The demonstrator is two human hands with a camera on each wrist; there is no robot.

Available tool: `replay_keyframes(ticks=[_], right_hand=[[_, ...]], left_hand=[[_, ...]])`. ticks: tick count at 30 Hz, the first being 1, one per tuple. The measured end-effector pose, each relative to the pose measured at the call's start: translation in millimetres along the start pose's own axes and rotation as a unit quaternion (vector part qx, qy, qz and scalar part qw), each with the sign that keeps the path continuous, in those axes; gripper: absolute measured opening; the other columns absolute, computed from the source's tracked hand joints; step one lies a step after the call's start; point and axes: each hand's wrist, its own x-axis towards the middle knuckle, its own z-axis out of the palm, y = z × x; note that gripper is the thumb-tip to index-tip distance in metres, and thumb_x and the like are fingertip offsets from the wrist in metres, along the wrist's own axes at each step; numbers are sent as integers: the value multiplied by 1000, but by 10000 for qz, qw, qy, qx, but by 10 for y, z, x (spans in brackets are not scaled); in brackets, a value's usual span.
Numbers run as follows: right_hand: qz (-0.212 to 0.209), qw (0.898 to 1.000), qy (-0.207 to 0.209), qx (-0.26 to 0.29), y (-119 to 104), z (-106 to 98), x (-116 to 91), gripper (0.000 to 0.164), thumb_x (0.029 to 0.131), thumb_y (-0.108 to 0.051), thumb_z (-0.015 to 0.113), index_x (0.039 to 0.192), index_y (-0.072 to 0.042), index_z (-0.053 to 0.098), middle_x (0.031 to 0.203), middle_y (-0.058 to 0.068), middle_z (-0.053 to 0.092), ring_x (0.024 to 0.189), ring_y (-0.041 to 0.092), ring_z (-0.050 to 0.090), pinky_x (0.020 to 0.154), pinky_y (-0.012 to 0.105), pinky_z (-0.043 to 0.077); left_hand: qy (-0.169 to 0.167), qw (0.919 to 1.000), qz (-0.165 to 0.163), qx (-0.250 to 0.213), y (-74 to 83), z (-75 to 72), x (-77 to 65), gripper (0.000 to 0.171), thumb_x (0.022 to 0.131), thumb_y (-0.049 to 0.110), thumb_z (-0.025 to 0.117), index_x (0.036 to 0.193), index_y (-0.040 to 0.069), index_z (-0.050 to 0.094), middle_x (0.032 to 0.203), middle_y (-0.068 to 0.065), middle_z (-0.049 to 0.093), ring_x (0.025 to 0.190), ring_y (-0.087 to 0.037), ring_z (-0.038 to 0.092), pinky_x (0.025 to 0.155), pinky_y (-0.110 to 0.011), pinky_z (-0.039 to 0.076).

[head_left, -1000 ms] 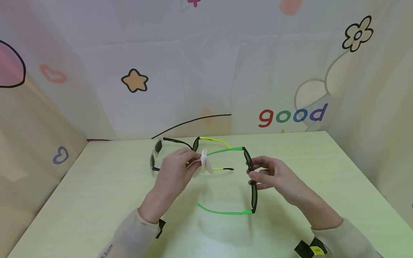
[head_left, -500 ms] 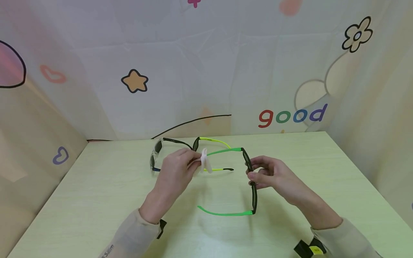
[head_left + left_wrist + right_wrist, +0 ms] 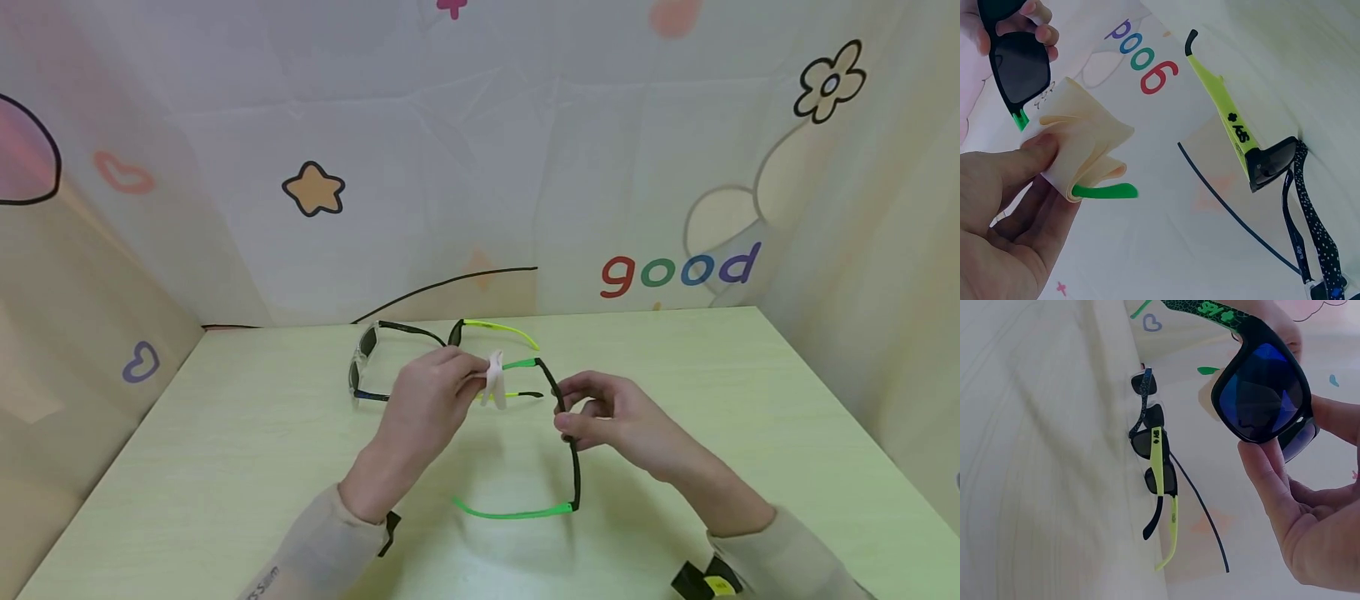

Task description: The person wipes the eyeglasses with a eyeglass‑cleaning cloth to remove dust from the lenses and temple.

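Note:
In the head view my right hand point(image 3: 626, 429) pinches black-framed sunglasses point(image 3: 577, 475) with green temples by the middle of the frame, above the table. My left hand point(image 3: 431, 404) holds a whitish cloth point(image 3: 495, 380) folded around the far temple. From the left wrist view, the thumb presses the cloth point(image 3: 1082, 137) and a green temple tip point(image 3: 1110, 191) sticks out of the fold. Dark blue-tinted lenses point(image 3: 1263, 394) show in the right wrist view, with my right fingers at the bridge. The other temple points left, its end free.
Behind my left hand, black sunglasses with yellow temples point(image 3: 1157, 462) stand on the table point(image 3: 225, 467). Beside them are sunglasses with a clear front point(image 3: 363, 358) and dark, speckled temples. A printed curtain point(image 3: 420, 192) hangs behind the table and along both sides.
The sunglasses and right hand have shifted left and slightly nearer, and the frame has turned a little. The left hand with the cloth has slid right along the temple, closer to the hinge.

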Motion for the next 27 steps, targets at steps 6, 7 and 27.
replay_keyframes(ticks=[6, 7, 27], right_hand=[[7, 9998, -189, -10, 18, 43, 10, 40, 96, -13, 72, 124, 10, 56, 106, 16, 58, 84, 27, 68, 80, 43, 62], [15, 9998, -222, -17, 19, 49, 10, 40, 96, -13, 72, 125, 10, 55, 106, 16, 58, 84, 25, 68, 80, 43, 62], [320, 9991, -267, -69, 46, -97, -1, 43, 99, -19, 70, 127, 9, 54, 107, 19, 64, 95, 32, 69, 85, 43, 61]], left_hand=[[-42, 9999, 145, -15, 49, 35, 11, 18, 79, -1, 87, 94, 3, 78, 89, -3, 74, 79, -18, 69, 68, -26, 58], [-51, 9999, 157, -18, 57, 39, 13, 17, 80, -1, 87, 95, 3, 78, 89, -3, 73, 79, -18, 69, 68, -26, 58], [-130, 9999, 46, -72, -36, -1, -49, 17, 79, 0, 87, 94, 2, 78, 89, -3, 73, 76, -17, 69, 65, -24, 57]])
